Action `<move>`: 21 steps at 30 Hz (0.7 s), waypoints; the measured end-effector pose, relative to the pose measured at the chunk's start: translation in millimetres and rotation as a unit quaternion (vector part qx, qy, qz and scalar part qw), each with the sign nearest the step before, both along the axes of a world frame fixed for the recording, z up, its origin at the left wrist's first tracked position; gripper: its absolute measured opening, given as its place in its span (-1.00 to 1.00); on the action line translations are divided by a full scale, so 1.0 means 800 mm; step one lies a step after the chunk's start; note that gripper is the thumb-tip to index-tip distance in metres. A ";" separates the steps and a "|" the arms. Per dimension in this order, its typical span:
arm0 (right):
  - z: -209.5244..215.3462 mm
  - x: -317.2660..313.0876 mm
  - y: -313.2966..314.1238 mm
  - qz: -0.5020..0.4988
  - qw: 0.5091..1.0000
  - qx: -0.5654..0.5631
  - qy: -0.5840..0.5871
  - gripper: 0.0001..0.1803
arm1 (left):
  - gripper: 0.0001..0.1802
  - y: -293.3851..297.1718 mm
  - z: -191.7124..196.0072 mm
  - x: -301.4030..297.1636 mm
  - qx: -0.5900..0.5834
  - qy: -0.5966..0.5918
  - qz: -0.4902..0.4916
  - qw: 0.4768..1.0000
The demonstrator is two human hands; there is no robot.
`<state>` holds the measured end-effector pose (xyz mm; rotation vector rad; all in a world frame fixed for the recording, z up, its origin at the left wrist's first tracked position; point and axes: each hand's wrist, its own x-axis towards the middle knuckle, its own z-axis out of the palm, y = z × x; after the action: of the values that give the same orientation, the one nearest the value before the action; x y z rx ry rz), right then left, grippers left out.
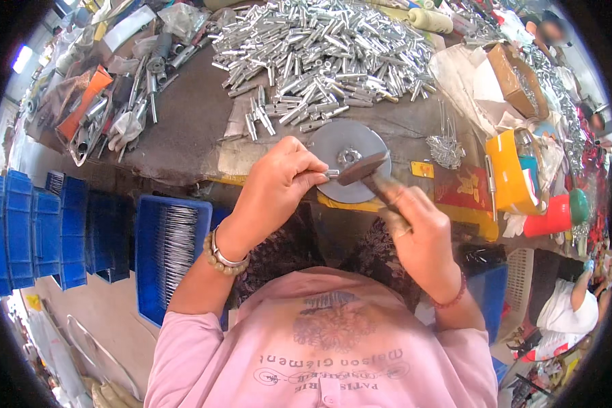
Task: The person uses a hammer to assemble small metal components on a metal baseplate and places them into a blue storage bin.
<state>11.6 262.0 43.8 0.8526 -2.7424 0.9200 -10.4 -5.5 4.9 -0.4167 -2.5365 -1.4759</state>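
Note:
Between thumb and forefinger, my left hand pinches a small silver metal tube over a round grey metal disc at the table's near edge. My right hand is closed round the handle of a hammer. The hammer's dark head is just right of the tube's end, above the disc; I cannot tell whether the two touch. A small ring-shaped metal piece sits at the disc's middle. Beyond the disc lies a large heap of silver metal tubes.
Left on the table are tools and plastic bags. Thin wire pieces, a yellow container and a red cup stand right. A blue bin of metal rods is below left, beside stacked blue bins. Another person is far right.

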 end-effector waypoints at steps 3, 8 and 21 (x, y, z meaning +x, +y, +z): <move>0.008 -0.012 0.009 -0.048 0.994 -0.064 0.077 -0.46 | -0.86 0.004 0.000 -0.014 -0.025 0.055 0.021 0.998; 0.083 -0.013 0.014 -0.050 0.948 -0.283 -0.135 -0.53 | -0.85 0.020 -0.009 -0.048 -0.065 0.099 0.092 0.989; 0.006 -0.047 0.014 -0.028 0.994 -0.100 0.044 -0.45 | -0.85 0.025 -0.008 -0.062 -0.092 0.073 0.090 0.989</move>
<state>-26.1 273.6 48.2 0.7572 -2.5348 1.0953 -59.6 14.3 -1.5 -0.2993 -2.5256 -1.1133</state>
